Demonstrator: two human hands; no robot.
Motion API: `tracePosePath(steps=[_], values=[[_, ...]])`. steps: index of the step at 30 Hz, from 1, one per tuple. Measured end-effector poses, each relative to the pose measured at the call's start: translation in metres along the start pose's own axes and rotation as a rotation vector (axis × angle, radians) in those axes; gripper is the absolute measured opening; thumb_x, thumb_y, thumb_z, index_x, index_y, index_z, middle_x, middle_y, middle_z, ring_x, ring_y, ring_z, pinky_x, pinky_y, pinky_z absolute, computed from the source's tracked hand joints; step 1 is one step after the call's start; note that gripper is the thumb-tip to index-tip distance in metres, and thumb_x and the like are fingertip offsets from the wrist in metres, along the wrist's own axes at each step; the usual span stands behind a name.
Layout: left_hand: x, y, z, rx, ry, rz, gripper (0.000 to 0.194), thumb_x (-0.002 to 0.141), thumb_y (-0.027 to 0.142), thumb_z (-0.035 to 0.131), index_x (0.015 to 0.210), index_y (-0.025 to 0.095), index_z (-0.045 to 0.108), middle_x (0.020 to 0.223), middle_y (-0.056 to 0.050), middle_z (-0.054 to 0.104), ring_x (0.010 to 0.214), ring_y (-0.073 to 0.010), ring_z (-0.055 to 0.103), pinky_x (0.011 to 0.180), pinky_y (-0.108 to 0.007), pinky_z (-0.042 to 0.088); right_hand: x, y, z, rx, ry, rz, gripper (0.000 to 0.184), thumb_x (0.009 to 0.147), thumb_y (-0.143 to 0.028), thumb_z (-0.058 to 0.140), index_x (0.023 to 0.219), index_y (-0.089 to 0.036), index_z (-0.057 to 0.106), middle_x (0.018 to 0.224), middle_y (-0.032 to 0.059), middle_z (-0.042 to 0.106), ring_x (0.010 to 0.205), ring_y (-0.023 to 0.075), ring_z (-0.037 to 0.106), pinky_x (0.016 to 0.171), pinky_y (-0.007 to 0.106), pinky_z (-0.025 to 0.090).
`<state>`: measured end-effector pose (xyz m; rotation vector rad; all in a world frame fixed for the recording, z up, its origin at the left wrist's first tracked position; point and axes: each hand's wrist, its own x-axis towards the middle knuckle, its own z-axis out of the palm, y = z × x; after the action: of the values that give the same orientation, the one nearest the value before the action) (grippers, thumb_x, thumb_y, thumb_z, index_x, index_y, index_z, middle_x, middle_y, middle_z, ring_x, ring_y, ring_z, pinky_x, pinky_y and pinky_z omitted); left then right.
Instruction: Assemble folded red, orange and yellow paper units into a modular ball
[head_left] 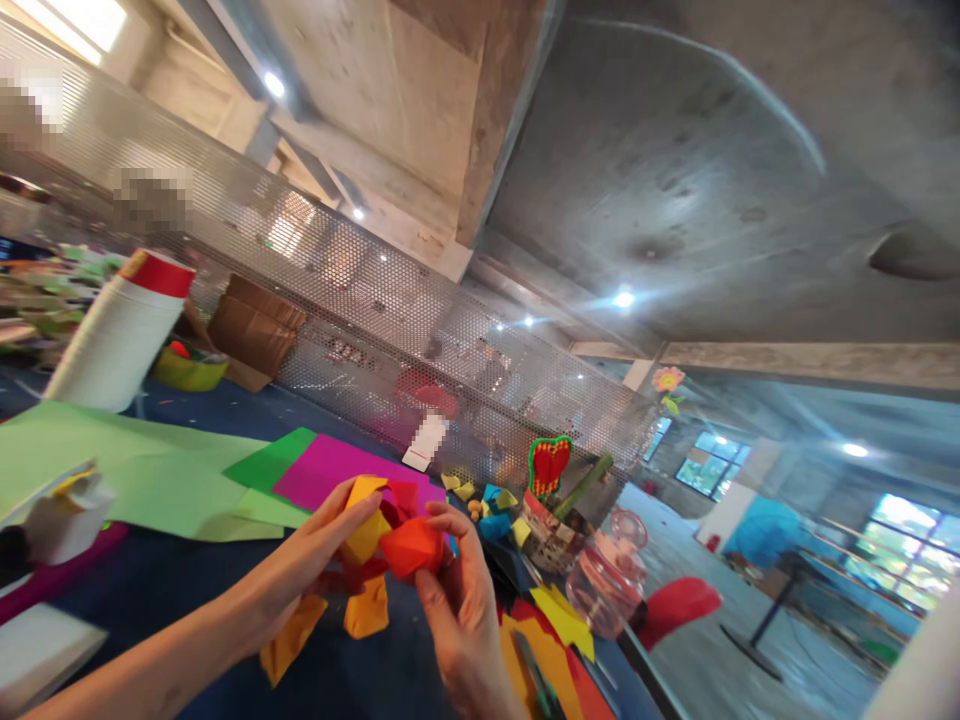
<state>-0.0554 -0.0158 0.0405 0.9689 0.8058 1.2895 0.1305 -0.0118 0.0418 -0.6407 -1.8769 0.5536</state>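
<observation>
Both of my hands meet over the dark blue table around a folded paper piece (412, 548) in red, orange and yellow. My left hand (330, 545) grips its yellow side from the left, with part of the fingers hidden behind the paper. On the other side, my right hand (461, 590) pinches the orange-red part between thumb and fingers. Below the hands lie orange folded paper pieces (367, 608). A magenta sheet (337, 468) and a green sheet (270, 460) rest just beyond my left hand.
Light green paper (150, 470) spreads across the left, near a white roll (120, 330). On the right stand a basket (551, 535) and a clear pink-lidded jar (607, 580). Scissors (536, 665) lie on yellow paper. A perforated metal screen (375, 280) runs behind the table.
</observation>
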Motion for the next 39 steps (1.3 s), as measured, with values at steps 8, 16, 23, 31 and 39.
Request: tracePosePath(steps=[8, 16, 23, 31, 39], values=[[0.004, -0.006, 0.0, 0.044, 0.019, 0.001, 0.063, 0.079, 0.069, 0.063, 0.127, 0.028, 0.052, 0.094, -0.004, 0.071, 0.069, -0.017, 0.066, 0.054, -0.022, 0.048, -0.003, 0.005, -0.002, -0.314, -0.013, -0.155, 0.037, 0.095, -0.009, 0.047, 0.126, -0.026, 0.058, 0.135, 0.0133, 0.058, 0.128, 0.0251, 0.057, 0.107, 0.043, 0.049], [0.004, -0.007, 0.002, 0.076, 0.1, -0.009, 0.068, 0.08, 0.069, 0.062, 0.134, 0.031, 0.046, 0.091, -0.002, 0.071, 0.052, -0.0122, 0.061, 0.048, -0.022, 0.047, -0.008, 0.013, 0.005, -0.443, -0.049, -0.188, 0.058, 0.096, -0.007, 0.046, 0.15, -0.028, 0.045, 0.149, 0.012, 0.053, 0.137, 0.0255, 0.053, 0.109, 0.041, 0.049], [0.009, -0.011, 0.005, 0.101, 0.087, 0.064, 0.061, 0.082, 0.068, 0.059, 0.127, 0.029, 0.049, 0.093, -0.002, 0.068, 0.056, -0.0146, 0.063, 0.043, -0.021, 0.045, -0.011, 0.013, 0.01, -0.451, -0.028, -0.209, 0.06, 0.095, -0.006, 0.047, 0.151, -0.028, 0.043, 0.15, 0.0118, 0.052, 0.138, 0.0279, 0.05, 0.109, 0.043, 0.05], [-0.003, -0.004, 0.009, 0.012, 0.069, 0.085, 0.066, 0.078, 0.065, 0.066, 0.132, 0.03, 0.051, 0.109, -0.005, 0.073, 0.078, -0.0211, 0.068, 0.055, -0.025, 0.05, -0.012, 0.006, 0.011, -0.438, -0.029, -0.257, 0.061, 0.097, -0.007, 0.043, 0.153, -0.029, 0.039, 0.153, 0.011, 0.049, 0.139, 0.028, 0.049, 0.107, 0.044, 0.053], [0.005, -0.013, 0.004, 0.079, 0.055, 0.092, 0.069, 0.076, 0.069, 0.065, 0.131, 0.03, 0.051, 0.136, -0.009, 0.062, 0.102, -0.0278, 0.066, 0.058, -0.024, 0.053, -0.019, 0.007, 0.014, -0.434, -0.042, -0.234, 0.061, 0.096, -0.006, 0.045, 0.152, -0.03, 0.04, 0.152, 0.0093, 0.05, 0.139, 0.028, 0.049, 0.109, 0.045, 0.051]])
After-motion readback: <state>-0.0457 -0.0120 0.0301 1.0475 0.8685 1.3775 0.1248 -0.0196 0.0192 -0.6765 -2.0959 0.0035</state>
